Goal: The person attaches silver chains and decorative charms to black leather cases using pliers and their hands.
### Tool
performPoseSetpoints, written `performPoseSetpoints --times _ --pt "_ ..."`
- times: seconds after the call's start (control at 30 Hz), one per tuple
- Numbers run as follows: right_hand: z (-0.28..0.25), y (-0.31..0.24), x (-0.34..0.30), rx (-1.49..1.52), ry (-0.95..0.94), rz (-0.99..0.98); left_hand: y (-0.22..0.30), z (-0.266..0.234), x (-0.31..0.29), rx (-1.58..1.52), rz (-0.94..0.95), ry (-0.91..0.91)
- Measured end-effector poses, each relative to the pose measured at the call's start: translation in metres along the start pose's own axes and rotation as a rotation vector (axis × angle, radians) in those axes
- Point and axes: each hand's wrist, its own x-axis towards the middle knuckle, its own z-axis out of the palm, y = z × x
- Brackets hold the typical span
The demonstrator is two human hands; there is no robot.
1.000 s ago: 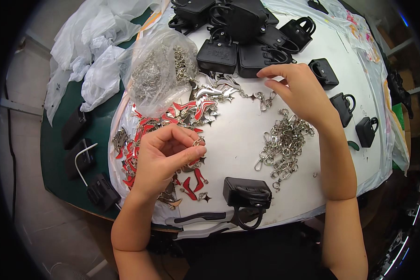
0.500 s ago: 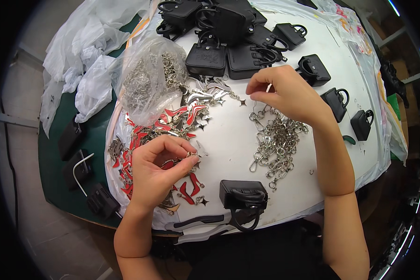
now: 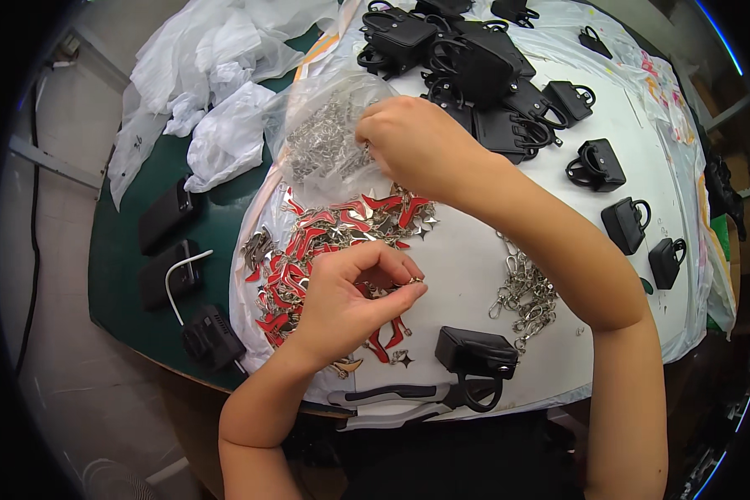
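Observation:
My left hand (image 3: 354, 296) is closed in a pinch on a small silver metal piece (image 3: 417, 282), above a heap of red high-heel shoe charms (image 3: 304, 271). My right hand (image 3: 421, 146) reaches across to a clear plastic bag (image 3: 296, 183) full of silver chain pieces (image 3: 321, 137). Its fingertips are pinched together at the bag's right side, and what they hold is too small to make out. Silver swivel clasps (image 3: 527, 296) lie in a pile partly under my right forearm. A black mini handbag (image 3: 477, 352) rests near the front edge.
Grey-handled pliers (image 3: 392, 393) lie by the small handbag at the front edge. More black mini handbags (image 3: 479, 71) are heaped at the back, with several along the right. Crumpled white plastic (image 3: 225, 133) and black boxy devices (image 3: 171, 275) occupy the green surface at left.
My right hand has swung left from above the clasps to the bag of chain pieces. The whole view has shifted, while my left hand keeps its pinch.

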Motion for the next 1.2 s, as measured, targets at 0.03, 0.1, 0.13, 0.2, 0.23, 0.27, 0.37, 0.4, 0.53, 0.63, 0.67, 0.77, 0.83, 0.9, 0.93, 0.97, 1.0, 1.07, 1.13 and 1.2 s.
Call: performPoseSetpoints --times 0.03,0.1,0.13,0.2,0.23,0.27,0.37,0.4,0.53,0.63,0.67,0.77,0.83,0.9,0.93,0.97,1.0,1.07,1.13,1.2 --pt "0.009 0.007 0.005 -0.002 0.0 -0.008 0.001 0.001 0.0 -0.009 -0.026 -0.027" --pt "0.021 0.012 0.015 -0.09 0.148 -0.119 0.003 0.001 0.0 -0.016 -0.01 -0.032" --pt "0.026 0.008 0.018 -0.123 0.217 -0.054 0.003 0.001 0.0 0.003 -0.003 -0.053" --pt "0.023 0.006 0.019 -0.136 0.184 -0.023 0.002 0.001 0.0 0.015 0.0 -0.068" --pt "0.02 0.004 0.019 -0.152 0.153 0.016 0.0 0.0 0.0 0.009 -0.003 -0.057" --pt "0.015 0.005 0.023 -0.174 0.026 0.079 -0.001 -0.001 0.0 0.025 0.0 -0.067" --pt "0.008 0.03 0.026 -0.226 0.021 0.109 -0.001 0.003 0.0 0.028 0.015 -0.082" --pt "0.004 0.028 0.026 -0.24 -0.005 0.094 -0.001 0.003 0.0 0.02 0.018 -0.087" --pt "-0.014 0.012 0.033 -0.233 -0.229 0.233 0.0 0.002 0.0 0.035 -0.017 -0.093" --pt "-0.022 0.006 0.04 -0.251 -0.454 0.24 0.001 0.002 0.001 0.064 -0.019 -0.095" --pt "-0.019 0.011 0.04 -0.243 -0.391 0.162 0.001 0.003 0.001 0.072 -0.013 -0.092" --pt "-0.016 0.022 0.038 -0.096 -0.268 0.162 0.001 0.003 0.0 0.075 0.008 -0.092" --pt "-0.008 0.028 0.032 0.044 -0.212 0.241 0.002 0.003 0.0 0.067 0.019 -0.097" --pt "0.003 0.026 0.022 -0.121 0.01 0.007 0.003 0.003 -0.001 0.059 -0.024 -0.118" --pt "0.007 0.025 0.02 -0.112 0.003 0.004 0.002 0.003 0.0 0.058 -0.027 -0.118" --pt "0.01 0.025 0.019 -0.11 0.001 0.006 0.0 0.003 0.0 0.07 -0.006 -0.109" --pt "0.01 0.022 0.019 -0.149 0.011 -0.018 0.0 0.003 0.001 0.084 0.018 -0.104" --pt "0.01 0.017 0.022 -0.189 0.022 -0.038 0.001 0.003 0.0 0.076 0.014 -0.111" --pt "0.006 0.011 0.028 -0.252 -0.083 0.046 0.001 0.003 -0.001 0.065 0.01 -0.112" --pt "0.0 0.014 0.035 -0.247 -0.181 0.109 0.001 0.003 0.0 0.074 0.024 -0.112"
